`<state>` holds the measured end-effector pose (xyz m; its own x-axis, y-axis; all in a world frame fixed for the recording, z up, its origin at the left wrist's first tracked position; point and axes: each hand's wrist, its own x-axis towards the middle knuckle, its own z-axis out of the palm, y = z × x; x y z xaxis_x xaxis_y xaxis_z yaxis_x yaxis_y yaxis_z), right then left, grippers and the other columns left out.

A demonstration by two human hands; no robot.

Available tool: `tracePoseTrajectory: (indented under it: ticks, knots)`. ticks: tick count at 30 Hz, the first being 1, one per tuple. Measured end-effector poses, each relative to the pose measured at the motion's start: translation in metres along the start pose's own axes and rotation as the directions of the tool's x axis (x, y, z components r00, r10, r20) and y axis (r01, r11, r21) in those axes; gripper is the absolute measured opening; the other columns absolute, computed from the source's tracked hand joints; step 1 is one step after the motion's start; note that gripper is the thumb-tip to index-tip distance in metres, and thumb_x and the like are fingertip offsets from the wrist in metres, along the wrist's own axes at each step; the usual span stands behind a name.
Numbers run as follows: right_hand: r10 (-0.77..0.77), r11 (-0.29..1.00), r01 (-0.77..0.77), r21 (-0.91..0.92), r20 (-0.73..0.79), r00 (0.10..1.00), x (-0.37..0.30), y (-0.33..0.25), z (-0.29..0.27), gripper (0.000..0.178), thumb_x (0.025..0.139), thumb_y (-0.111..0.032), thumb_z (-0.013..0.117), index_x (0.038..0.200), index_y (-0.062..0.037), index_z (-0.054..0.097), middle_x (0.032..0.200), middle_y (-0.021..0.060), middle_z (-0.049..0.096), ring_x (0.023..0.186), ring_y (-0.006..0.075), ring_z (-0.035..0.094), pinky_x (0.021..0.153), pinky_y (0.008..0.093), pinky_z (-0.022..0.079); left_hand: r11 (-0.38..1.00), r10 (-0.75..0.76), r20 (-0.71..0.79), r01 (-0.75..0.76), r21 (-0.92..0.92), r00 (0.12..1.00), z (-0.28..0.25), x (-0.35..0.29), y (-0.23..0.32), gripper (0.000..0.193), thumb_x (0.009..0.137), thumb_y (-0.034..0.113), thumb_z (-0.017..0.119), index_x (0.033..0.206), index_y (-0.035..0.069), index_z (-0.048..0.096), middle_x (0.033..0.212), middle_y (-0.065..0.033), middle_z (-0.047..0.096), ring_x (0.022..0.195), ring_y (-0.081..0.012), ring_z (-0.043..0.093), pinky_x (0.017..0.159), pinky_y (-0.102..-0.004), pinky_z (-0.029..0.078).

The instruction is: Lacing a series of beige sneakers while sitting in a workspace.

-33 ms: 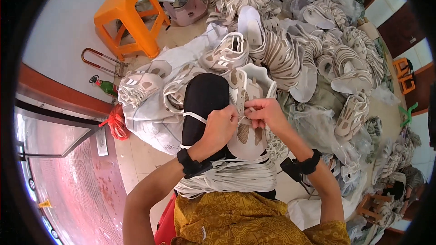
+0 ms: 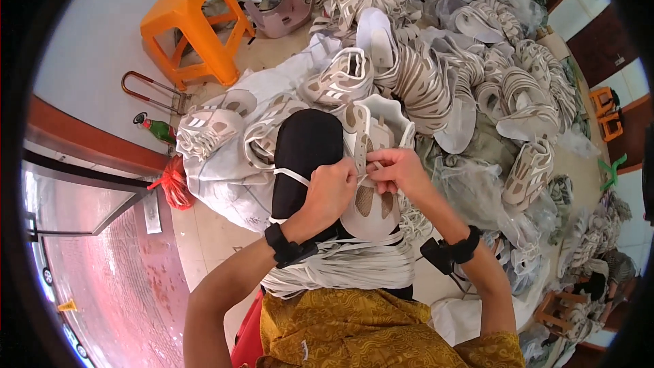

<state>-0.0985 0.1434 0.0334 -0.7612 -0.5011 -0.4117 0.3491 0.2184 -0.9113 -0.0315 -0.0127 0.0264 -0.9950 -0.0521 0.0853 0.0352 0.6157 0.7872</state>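
Note:
On my lap rests a beige and white shoe upper (image 2: 370, 219) with mesh panels, its open collar pointing away from me. My left hand (image 2: 330, 193) is closed in a fist at the left side of its eyelets, and a white shoelace shows by the fingers. At the right side of the eyelets my right hand (image 2: 402, 172) pinches the same lace between thumb and fingers. A white strip crosses my black-covered left leg (image 2: 308, 140) and runs under the left hand. Across my thighs lies a thick bundle of white laces (image 2: 344, 267).
Shoe uppers (image 2: 344, 78) sit on white sheeting (image 2: 228, 191) ahead, and stacked rows of uppers (image 2: 419, 92) cover the floor beyond. An orange stool (image 2: 197, 24) stands far left, near a green bottle (image 2: 155, 127) and a red bag (image 2: 175, 184). Clear plastic (image 2: 470, 187) lies to the right.

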Motion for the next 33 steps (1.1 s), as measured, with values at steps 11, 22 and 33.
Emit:
tracePoseTrajectory:
  ticks: [11,22,33]
  knots:
    - [-0.017,0.999,0.018,0.037,-0.029,0.999,-0.008,0.001,0.009,0.037,0.066,-0.002,0.063,0.102,0.0047,0.056,0.076,0.0029,0.059,0.047,0.0075,0.053,0.039,0.0179,0.036,0.995,0.099,-0.001,-0.099,-0.015,0.995,-0.004,0.002,0.001,0.004,0.072,0.001,0.053,0.076,0.000,0.051,0.065,-0.0164,0.055,0.061,-0.0324,0.056,0.053,-0.0359,0.045]
    - [0.008,0.988,-0.011,0.157,0.020,1.000,-0.009,-0.004,0.008,0.041,0.065,0.002,0.063,0.103,0.0085,0.054,0.076,0.0063,0.060,0.047,0.0073,0.051,0.039,0.0178,0.036,0.747,0.478,0.077,-0.451,0.489,0.875,0.003,-0.008,0.006,0.013,0.069,0.000,0.055,0.079,0.001,0.047,0.068,-0.0107,0.053,0.059,-0.0239,0.056,0.048,-0.0324,0.046]
    - [-0.034,0.981,0.021,0.192,0.064,0.997,-0.001,0.008,0.003,0.020,0.072,0.004,0.055,0.091,0.0064,0.060,0.061,0.0069,0.058,0.040,0.0064,0.049,0.032,0.0181,0.031,0.577,0.279,0.667,-0.676,0.459,0.691,-0.037,0.045,0.027,0.033,0.070,0.011,0.055,0.100,0.000,0.048,0.054,-0.0099,0.056,0.050,-0.0282,0.058,0.044,-0.0353,0.044]
